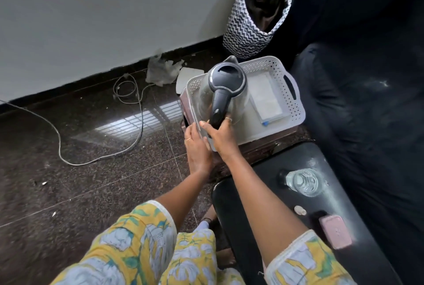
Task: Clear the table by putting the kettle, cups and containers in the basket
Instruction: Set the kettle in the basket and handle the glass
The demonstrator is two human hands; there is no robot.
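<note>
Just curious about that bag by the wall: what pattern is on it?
A black-and-white zigzag pattern covers the bag, shown clearly in the head view.

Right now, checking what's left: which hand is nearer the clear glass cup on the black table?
Right. The right hand grips the kettle handle beyond the clear glass cup; the left hand is farther left.

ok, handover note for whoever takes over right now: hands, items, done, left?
Right hand: gripping the kettle by its handle, kettle in or just over the white basket.
Left hand: steadying the basket's near-left rim.
Basket also holds a flat lidded container.
Done: kettle nearly placed.
Left: release it; the glass cup still stands on the black table.
</note>
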